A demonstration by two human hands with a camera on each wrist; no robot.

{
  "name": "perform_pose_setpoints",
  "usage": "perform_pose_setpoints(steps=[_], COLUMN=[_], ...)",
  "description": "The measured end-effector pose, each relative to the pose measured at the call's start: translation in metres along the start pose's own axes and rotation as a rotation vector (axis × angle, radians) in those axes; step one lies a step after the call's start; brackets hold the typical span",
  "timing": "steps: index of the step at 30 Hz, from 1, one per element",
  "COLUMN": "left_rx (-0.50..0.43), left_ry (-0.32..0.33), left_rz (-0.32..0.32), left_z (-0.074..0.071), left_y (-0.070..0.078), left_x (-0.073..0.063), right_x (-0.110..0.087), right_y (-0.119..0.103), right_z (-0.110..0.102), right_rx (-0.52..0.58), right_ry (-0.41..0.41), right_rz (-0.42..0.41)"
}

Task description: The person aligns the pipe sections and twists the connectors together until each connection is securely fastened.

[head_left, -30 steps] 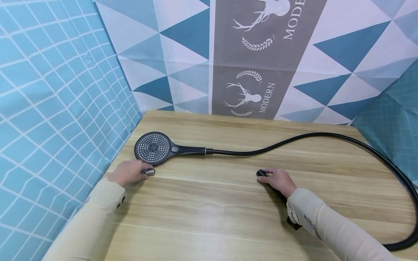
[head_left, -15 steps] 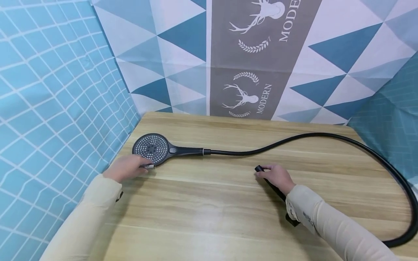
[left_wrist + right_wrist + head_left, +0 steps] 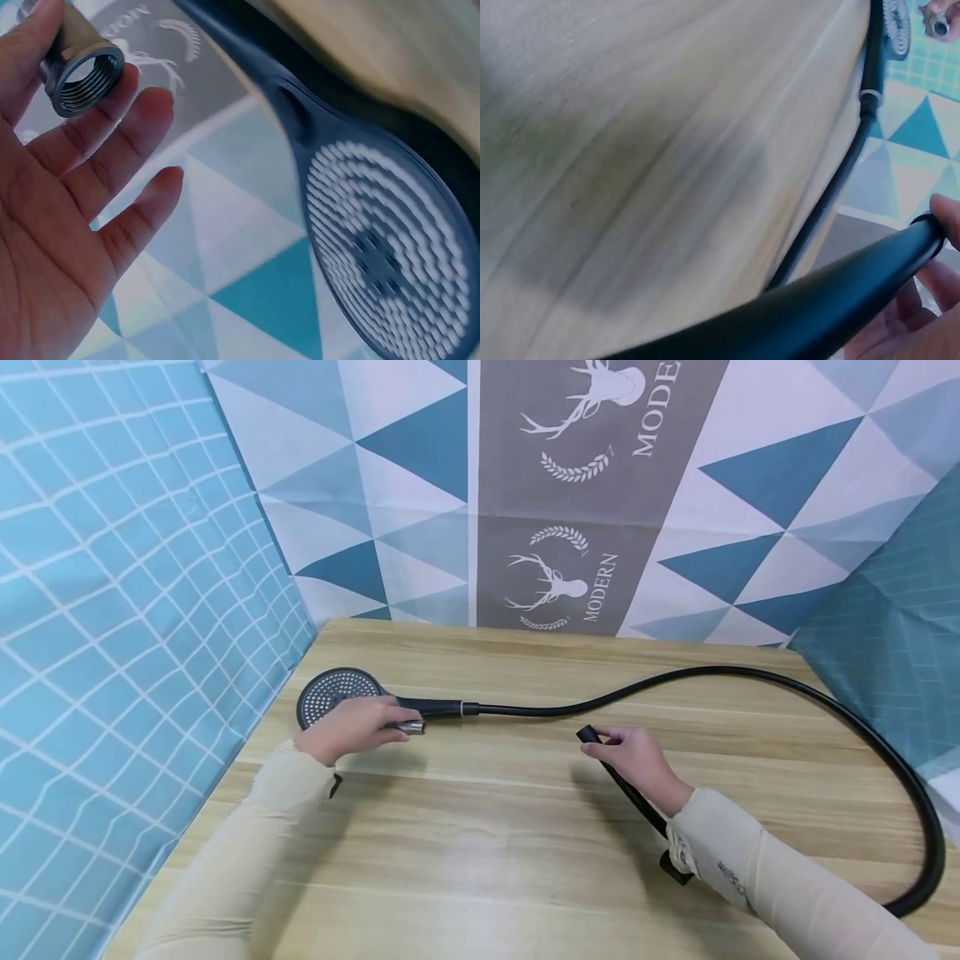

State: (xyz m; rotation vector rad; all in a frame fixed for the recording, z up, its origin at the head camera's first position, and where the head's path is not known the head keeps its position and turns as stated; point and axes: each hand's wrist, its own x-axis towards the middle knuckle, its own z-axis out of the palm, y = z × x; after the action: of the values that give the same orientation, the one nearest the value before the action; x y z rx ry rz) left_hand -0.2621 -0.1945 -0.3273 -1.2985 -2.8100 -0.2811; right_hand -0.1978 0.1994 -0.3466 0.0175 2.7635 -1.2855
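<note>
My left hand (image 3: 352, 727) pinches a short metal threaded fitting (image 3: 84, 71) between thumb and fingers; its open end with inner threads shows in the left wrist view. Behind that hand lies a black shower head (image 3: 324, 689), its face of pale nozzles upward and partly covered by the hand in the head view. A black hose (image 3: 532, 712) runs from its handle to the right and loops round. My right hand (image 3: 633, 760) holds the hose's free end (image 3: 587, 734) just behind its tip, raised over the table and pointing up to the left.
The wooden table (image 3: 480, 827) ends at a patterned wall covering (image 3: 420, 518) at the back. Blue tiled sheeting (image 3: 112, 610) borders the left side, and teal sheeting (image 3: 892, 610) the right. The hose loop (image 3: 926, 827) curves along the table's right side.
My left hand has lifted the fitting and moved right, across the shower head. My right hand has risen slightly with the hose end. The head view has shifted a little.
</note>
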Motion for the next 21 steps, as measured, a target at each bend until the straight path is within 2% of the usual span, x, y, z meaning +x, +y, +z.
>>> perform_pose_setpoints(steps=[3,9,13,21], left_rx=[-0.011,-0.046,-0.085,-0.117], left_ry=[0.027,0.057,0.105,0.225], left_rz=[0.026,0.023,0.055,0.190], left_z=[-0.001,-0.005,-0.004,-0.001], left_y=[0.005,0.014,0.023,0.050], left_x=[0.009,0.025,0.038,0.058], right_x=[-0.005,-0.009,-0.013,-0.021], right_y=[-0.005,-0.010,-0.015,-0.021], right_z=[-0.004,-0.005,-0.005,0.000], right_rx=[0.100,0.410,0.456,0.535], right_ry=[-0.008,-0.140,-0.134,-0.103], right_rz=[-0.021,0.025,0.073,0.091])
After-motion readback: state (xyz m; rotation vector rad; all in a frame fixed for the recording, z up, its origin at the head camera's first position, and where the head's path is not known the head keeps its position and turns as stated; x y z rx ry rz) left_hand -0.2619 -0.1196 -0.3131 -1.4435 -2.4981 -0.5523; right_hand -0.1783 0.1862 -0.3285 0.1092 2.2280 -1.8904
